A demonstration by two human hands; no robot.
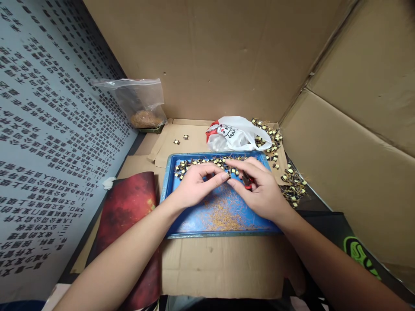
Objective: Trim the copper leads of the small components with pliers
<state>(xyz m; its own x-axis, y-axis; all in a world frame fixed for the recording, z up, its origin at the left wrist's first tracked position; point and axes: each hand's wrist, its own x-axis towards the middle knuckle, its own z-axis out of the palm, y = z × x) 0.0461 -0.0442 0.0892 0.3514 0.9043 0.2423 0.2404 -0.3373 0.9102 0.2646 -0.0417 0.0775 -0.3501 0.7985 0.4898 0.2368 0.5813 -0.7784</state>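
Between the thumb and index finger of my left hand (196, 186) is a small dark coil component (228, 174) with a yellow top. My right hand (266, 192) has small red-handled pliers (248, 182) tucked in its curled fingers, their jaws partly hidden. Its thumb and index finger are apart, close to the component's right side. Both hands are above a blue tray (164, 192). Along the tray's far side lie many similar components (182, 168), some with thin copper leads. Cut wire bits (225, 214) are scattered over the near part.
Behind the tray sits a white plastic bag (238, 131). More components (293, 188) are heaped at the right, and two (186, 137) lie at the back left. A clear bag of copper wire (145, 118) stands farther left. Cardboard walls (220, 60) enclose the back and right.
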